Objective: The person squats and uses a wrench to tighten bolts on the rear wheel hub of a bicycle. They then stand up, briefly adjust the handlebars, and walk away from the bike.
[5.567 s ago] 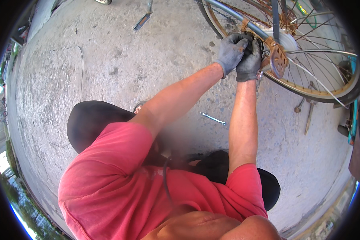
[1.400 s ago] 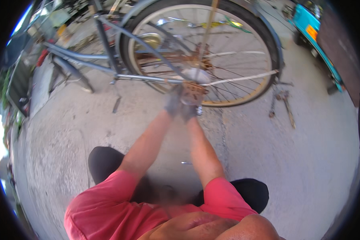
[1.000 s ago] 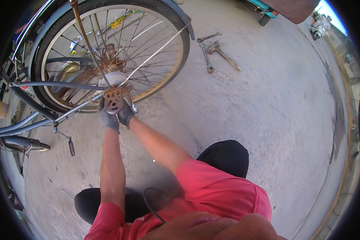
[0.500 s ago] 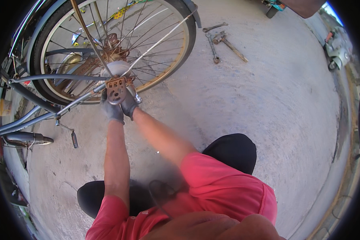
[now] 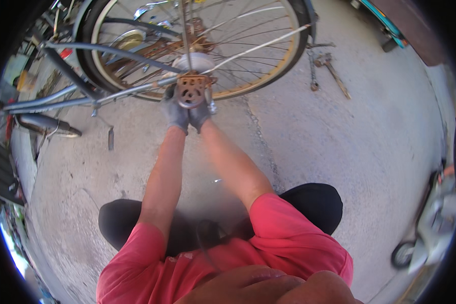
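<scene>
- Beside the spoked wheel (image 5: 230,93), my left hand (image 5: 175,112) and right hand (image 5: 199,112) sit close together, up against the rusty plate (image 5: 191,93).
- Plate is at the end of the frame tube (image 5: 117,94), just below the white disc (image 5: 197,62) as I look down; it covers most of my fingers. Can't tell if they're clamped on anything or apart.
- Risk: something small slips and drops, if I have one in there; cause would be thick gloves (image 5: 176,121) plus the plate blocking my view.
- Risk: scraped or snagged knuckles; cause, corroded plate edges right by them.
- Risk: pinch against tube or spokes (image 5: 248,57) if a hard push shifts the bike or turns the wheel.
- Risk: sudden slip, if rust-stuck metal lets go under force.
- Plate: flat, brown, rough-looking, slots along the top, curved cutouts lower down, rounded bottom.
- Disc: round, pale, smoother. Tube: straight, blue-grey, shiny in spots.
- Wheel: dark tyre, tan-stained rim, thin spokes. White rod (image 5: 261,48), slim, slants from near the plate toward the tyre.
- Gloves: grey, matte.
- Concrete floor (image 5: 375,131): gritty, cracked line across it; hammer (image 5: 338,80) with wooden handle and metal wrench (image 5: 313,76) lie right of the wheel, well apart from me.
</scene>
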Demonstrator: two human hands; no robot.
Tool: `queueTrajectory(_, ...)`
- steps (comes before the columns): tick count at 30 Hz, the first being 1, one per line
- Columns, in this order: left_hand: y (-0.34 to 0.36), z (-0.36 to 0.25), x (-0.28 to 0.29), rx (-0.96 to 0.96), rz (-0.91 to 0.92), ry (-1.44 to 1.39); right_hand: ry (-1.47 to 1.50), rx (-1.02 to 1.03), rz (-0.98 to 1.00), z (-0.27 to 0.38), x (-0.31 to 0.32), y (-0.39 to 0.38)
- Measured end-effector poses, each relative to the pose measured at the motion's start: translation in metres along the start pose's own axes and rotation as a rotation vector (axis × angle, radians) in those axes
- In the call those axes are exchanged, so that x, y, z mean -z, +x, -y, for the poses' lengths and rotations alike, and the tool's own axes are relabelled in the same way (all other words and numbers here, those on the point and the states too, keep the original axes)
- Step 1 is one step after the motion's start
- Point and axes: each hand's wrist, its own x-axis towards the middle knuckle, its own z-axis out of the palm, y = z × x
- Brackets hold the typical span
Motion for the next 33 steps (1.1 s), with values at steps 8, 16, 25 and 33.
queueTrajectory(8, -0.006, 0.000, -0.010, -0.008, -0.113, 0.109, -0.461, 0.117, 0.051, -0.010, 0.008, -0.003)
queueTrajectory(16, 0.010, 0.022, 0.017, -0.252, -0.044, 0.476, 0.062, 0.022, 0.041, -0.037, -0.002, 0.008)
queueTrajectory(25, -0.022, -0.028, -0.022, -0.042, -0.200, 0.569, 1.010, -0.601, -0.049, -0.008, 0.012, 0.026)
queueTrajectory(33, -0.029, -0.056, -0.031, -0.018, -0.134, 0.738, 1.012, -0.515, 0.197, 0.009, 0.012, 0.020)
